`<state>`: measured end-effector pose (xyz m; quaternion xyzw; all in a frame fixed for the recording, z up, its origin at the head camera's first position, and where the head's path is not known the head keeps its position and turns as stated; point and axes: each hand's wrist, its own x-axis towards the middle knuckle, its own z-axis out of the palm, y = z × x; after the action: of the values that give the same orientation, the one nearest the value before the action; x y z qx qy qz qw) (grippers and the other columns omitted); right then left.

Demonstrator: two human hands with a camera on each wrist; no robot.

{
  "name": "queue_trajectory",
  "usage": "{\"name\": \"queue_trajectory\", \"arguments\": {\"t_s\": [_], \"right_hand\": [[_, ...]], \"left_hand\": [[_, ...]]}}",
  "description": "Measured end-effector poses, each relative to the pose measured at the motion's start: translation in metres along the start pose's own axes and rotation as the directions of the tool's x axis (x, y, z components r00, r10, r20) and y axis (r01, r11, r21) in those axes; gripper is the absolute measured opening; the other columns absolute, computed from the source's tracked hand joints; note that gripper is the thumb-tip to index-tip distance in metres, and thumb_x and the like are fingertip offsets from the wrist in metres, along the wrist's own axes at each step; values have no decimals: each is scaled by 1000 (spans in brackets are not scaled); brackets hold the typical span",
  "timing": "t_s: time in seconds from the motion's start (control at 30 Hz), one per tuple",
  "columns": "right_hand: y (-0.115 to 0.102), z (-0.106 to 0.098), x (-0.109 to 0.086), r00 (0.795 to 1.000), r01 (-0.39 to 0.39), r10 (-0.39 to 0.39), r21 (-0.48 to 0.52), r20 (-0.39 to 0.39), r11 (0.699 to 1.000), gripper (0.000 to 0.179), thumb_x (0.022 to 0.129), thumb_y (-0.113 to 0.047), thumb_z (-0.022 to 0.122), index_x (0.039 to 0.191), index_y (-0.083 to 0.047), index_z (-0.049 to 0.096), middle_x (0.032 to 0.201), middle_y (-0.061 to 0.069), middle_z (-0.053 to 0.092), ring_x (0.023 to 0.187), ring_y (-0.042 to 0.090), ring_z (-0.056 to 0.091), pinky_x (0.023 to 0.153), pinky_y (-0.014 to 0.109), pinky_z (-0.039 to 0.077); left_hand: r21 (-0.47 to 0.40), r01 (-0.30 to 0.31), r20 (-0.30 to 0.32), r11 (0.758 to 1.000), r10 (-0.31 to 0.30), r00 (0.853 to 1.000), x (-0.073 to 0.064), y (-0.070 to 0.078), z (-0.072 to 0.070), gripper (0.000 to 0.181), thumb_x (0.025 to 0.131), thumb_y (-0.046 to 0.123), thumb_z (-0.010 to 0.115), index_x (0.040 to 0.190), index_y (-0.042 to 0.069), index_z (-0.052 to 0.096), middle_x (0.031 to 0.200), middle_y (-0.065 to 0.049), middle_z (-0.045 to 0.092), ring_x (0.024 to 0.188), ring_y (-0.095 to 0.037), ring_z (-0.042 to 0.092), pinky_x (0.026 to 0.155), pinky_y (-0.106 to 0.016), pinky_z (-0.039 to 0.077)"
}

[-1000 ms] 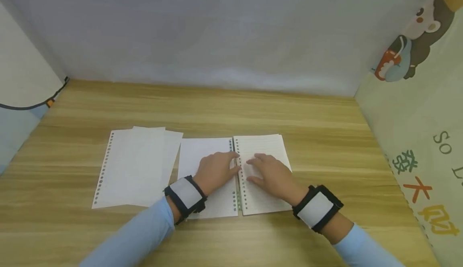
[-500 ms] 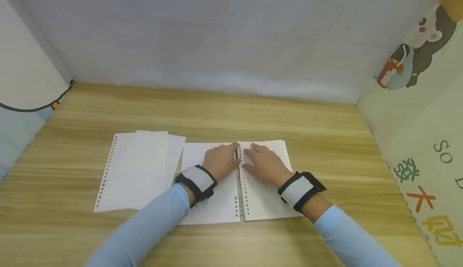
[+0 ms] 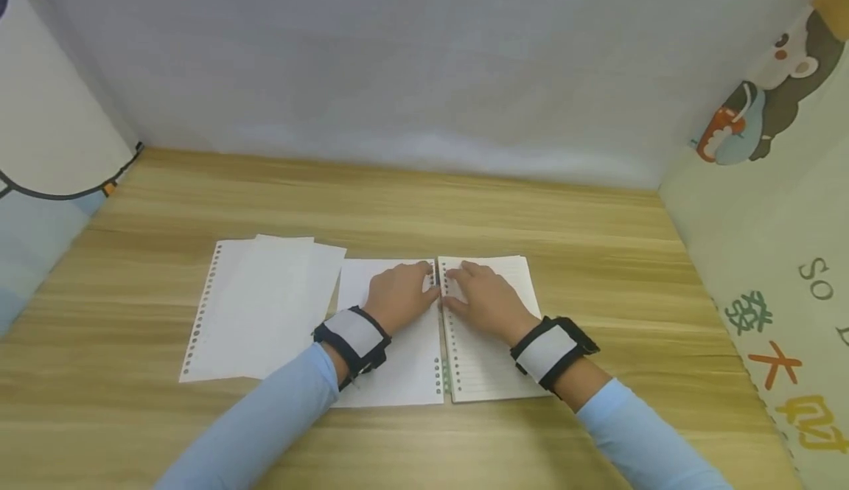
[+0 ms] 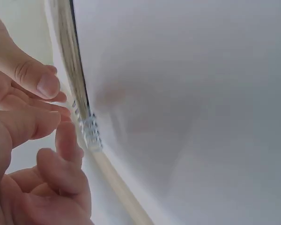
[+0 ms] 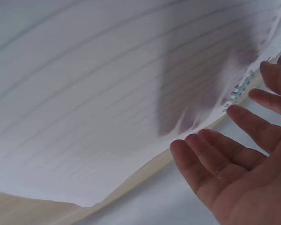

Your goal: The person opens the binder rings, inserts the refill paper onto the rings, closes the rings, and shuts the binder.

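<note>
I'm at the binding rings [image 4: 91, 133]!
Left hand [image 3: 401, 300] left of them, over blank paper [image 3: 411, 376]; right hand [image 3: 494, 304] opposite, over ruled paper [image 3: 491, 376]; both loose-fingered.

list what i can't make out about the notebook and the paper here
Head view: part of the left page, hidden by the left hand.
Head view: lower right corner of the loose sheets, covered by the left sleeve.
Binding rings, open or closed: blurred in the left wrist view, too small in the head view.
</note>
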<state>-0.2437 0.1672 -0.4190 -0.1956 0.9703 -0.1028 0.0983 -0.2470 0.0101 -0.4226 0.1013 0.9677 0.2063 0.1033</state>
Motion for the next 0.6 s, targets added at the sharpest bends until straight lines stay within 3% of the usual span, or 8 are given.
{"name": "queue_trajectory", "arguments": {"t_s": [0.13, 0.33, 0.6], "right_hand": [[-18, -3, 4, 998, 46, -46, 6, -44, 999, 48, 90, -37, 59, 126, -6, 57, 132, 19, 54, 123, 33, 50, 101, 45, 41], [-45, -6, 8, 984, 172, -174, -52, -31, 984, 40, 89, -33, 62, 118, -5, 62, 123, 14, 61, 118, 27, 56, 99, 40, 45], [-71, -1, 12, 956, 293, -292, -35, 32, 955, 37, 88, -31, 64, 115, -7, 64, 113, 7, 66, 105, 21, 62, 88, 33, 50]], "left_hand": [[-11, 29, -50, 1000, -29, 998, -10, -12, -11, 33, 91, 35, 57, 114, 12, 64, 93, -8, 72, 63, -16, 60, 53, -29, 46], [5, 98, -112, 995, -97, 989, -19, -36, -19, 27, 91, 32, 58, 106, 11, 68, 86, -6, 72, 61, -14, 57, 50, -30, 45], [4, 171, -119, 985, -169, 978, -24, -60, -21, 27, 91, 32, 57, 105, 12, 68, 93, -6, 71, 67, -16, 59, 57, -35, 49]]}}
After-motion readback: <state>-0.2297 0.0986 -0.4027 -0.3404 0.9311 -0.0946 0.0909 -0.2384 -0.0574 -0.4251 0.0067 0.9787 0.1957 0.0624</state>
